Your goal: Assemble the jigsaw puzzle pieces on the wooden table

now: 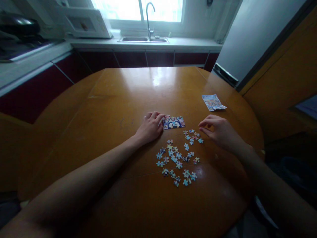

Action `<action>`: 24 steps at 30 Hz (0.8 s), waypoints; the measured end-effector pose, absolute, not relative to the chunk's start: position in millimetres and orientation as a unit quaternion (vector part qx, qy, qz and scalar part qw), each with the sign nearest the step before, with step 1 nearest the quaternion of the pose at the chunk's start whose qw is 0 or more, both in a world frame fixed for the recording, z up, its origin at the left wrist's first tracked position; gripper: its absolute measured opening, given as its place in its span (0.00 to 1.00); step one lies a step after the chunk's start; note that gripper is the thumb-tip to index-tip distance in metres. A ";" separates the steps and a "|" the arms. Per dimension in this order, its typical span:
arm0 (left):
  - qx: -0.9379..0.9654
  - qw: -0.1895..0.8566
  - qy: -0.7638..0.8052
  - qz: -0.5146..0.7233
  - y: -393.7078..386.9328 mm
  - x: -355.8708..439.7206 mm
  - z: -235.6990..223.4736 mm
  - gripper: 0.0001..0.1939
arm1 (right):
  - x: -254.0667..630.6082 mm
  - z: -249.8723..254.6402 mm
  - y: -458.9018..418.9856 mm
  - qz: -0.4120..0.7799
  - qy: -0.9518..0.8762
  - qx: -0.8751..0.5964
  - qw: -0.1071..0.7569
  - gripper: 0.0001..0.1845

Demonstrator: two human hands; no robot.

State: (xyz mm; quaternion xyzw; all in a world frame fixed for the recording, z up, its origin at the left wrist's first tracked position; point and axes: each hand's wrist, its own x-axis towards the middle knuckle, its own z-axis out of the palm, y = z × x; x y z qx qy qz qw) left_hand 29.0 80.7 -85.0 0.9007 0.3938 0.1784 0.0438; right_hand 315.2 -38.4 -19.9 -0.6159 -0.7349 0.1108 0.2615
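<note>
A partly joined jigsaw puzzle (174, 123), with a blue cartoon face and an uneven upper edge, lies flat on the wooden table. My left hand (151, 125) rests on the tabletop at its left edge, fingers loosely spread and the fingertips touching that side. To the right, my right hand (216, 129) hovers with thumb and forefinger brought together. Anything between those fingertips is too small to make out. Just left of it sits a small group of loose puzzle pieces (191, 141). More loose pieces (174, 158) are scattered nearer to me, several of them pale blue.
A creased, printed paper (213, 102) lies at the right on the round-ended wooden table (119, 89). Past the table are a counter with a sink (135, 39) and tap (149, 23). A stove with a dark pan (18, 24) stands left, a fridge (257, 36) right.
</note>
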 end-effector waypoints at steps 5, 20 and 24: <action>0.900 0.048 0.395 0.181 80.5 28.2 -84.1 0.19 | 302.2 -22.3 -19.3 0.118 -0.740 -0.604 0.271 0.05; 0.899 0.054 0.396 0.178 80.2 28.0 -82.1 0.19 | 315.1 -48.2 -12.7 0.122 -0.665 -0.622 0.396 0.07; 0.900 0.054 0.394 0.178 80.6 27.7 -81.7 0.18 | 318.1 -50.6 -12.9 0.117 -0.647 -0.634 0.407 0.08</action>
